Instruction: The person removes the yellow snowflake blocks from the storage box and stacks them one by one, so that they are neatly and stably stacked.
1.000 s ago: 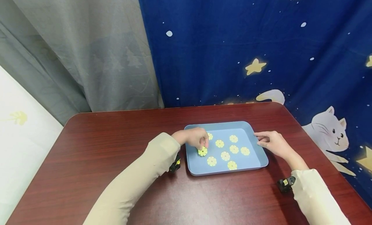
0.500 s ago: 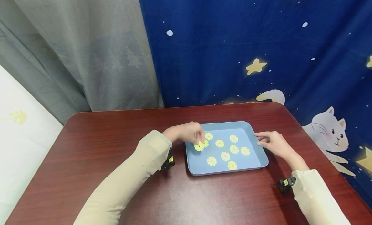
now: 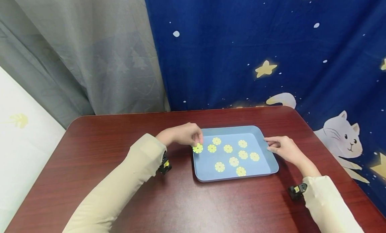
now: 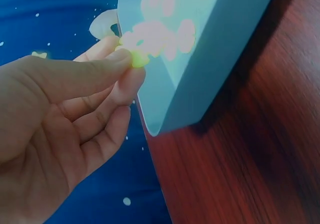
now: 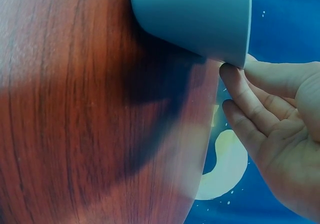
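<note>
Left hand (image 3: pixel 184 134) pinches a yellow disc (image 3: pixel 197 148) by its edge — go easy (probably bendy) — and right hand (image 3: pixel 285 148) pinches the blue tray (image 3: pixel 205 166): brace it.

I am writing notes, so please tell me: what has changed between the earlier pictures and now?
The left hand moved leftward in the head view, carrying a pinched yellow disc to the left edge of the tray. A second disc, first covered by this hand, now shows fully. Nothing was let go. The right hand still holds the tray's right edge; the other discs stayed in place.
</note>
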Available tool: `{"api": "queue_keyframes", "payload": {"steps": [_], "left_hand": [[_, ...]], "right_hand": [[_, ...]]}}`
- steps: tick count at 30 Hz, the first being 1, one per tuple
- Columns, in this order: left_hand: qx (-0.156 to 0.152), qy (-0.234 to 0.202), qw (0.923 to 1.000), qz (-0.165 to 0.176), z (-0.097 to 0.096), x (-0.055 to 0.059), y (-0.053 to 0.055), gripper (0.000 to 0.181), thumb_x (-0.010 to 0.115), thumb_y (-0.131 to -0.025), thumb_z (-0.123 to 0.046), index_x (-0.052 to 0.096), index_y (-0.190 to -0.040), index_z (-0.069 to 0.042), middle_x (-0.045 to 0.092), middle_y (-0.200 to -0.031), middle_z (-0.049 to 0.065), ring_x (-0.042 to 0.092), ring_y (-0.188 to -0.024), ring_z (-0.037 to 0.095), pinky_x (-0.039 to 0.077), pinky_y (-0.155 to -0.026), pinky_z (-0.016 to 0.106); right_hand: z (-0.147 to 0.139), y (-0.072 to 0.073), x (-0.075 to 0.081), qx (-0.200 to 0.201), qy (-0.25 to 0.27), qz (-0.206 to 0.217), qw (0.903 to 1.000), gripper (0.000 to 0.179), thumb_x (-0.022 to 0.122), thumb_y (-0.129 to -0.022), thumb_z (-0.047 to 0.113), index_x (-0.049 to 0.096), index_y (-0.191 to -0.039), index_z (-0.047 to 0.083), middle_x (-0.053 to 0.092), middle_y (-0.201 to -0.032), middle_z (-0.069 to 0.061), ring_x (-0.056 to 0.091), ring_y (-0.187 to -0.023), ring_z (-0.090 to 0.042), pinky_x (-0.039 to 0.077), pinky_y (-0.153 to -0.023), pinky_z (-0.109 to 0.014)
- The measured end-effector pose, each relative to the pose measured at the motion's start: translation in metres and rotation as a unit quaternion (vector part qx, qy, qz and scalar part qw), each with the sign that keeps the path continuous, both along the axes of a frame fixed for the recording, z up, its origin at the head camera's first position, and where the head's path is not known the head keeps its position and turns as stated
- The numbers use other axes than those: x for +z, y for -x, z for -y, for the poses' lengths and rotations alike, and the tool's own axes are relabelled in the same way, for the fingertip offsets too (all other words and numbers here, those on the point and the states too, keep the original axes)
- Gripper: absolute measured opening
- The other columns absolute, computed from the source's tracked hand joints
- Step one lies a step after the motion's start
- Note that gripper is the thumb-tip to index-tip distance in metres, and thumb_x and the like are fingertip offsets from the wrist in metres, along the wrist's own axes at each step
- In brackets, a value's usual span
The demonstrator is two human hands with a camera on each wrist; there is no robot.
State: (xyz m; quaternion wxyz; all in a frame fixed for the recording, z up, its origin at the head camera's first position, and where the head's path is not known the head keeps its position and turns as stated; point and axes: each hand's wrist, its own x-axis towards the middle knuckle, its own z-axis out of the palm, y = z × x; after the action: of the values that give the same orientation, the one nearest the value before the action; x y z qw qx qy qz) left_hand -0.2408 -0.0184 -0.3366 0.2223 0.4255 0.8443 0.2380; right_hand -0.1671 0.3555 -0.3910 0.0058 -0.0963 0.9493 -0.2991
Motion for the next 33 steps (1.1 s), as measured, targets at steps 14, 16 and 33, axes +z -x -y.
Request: {"api": "queue_keyframes", "payload": {"steps": [14,16,33], "left_hand": [[0.026,-0.006,0.9995,0.014,0.035,-0.008,-0.001,0.018,0.060,-0.074,0.011,0.066,-0.083,-0.004,0.061,-0.071,0.000,0.053,-0.065,0.011,0.045,-0.059,0.022],[0.027,-0.008,0.9995,0.015,0.039,-0.011,0.000,0.018,0.060,-0.074,0.011,0.066,-0.082,-0.004,0.061,-0.071,0.001,0.053,-0.065,0.010,0.045,-0.058,0.022],[0.053,-0.007,0.9965,0.065,0.070,-0.036,0.002,0.017,0.061,-0.073,0.014,0.066,-0.081,0.001,0.060,-0.070,0.006,0.053,-0.064,0.013,0.044,-0.057,0.021]], "right_hand": [[0.000,0.000,0.001,0.001,0.000,0.001,1.0000,0.037,0.066,-0.078,-0.003,0.059,-0.114,-0.010,0.064,-0.098,-0.023,0.062,-0.082,-0.029,0.052,-0.068,-0.035],[0.000,0.000,0.001,0.002,0.000,0.002,1.0000,0.037,0.066,-0.078,-0.003,0.059,-0.114,-0.010,0.064,-0.098,-0.023,0.062,-0.082,-0.029,0.052,-0.067,-0.035],[0.001,0.000,0.002,0.002,-0.002,0.002,1.0000,0.036,0.065,-0.078,-0.004,0.059,-0.114,-0.010,0.064,-0.097,-0.023,0.063,-0.082,-0.028,0.052,-0.067,-0.035]]}}
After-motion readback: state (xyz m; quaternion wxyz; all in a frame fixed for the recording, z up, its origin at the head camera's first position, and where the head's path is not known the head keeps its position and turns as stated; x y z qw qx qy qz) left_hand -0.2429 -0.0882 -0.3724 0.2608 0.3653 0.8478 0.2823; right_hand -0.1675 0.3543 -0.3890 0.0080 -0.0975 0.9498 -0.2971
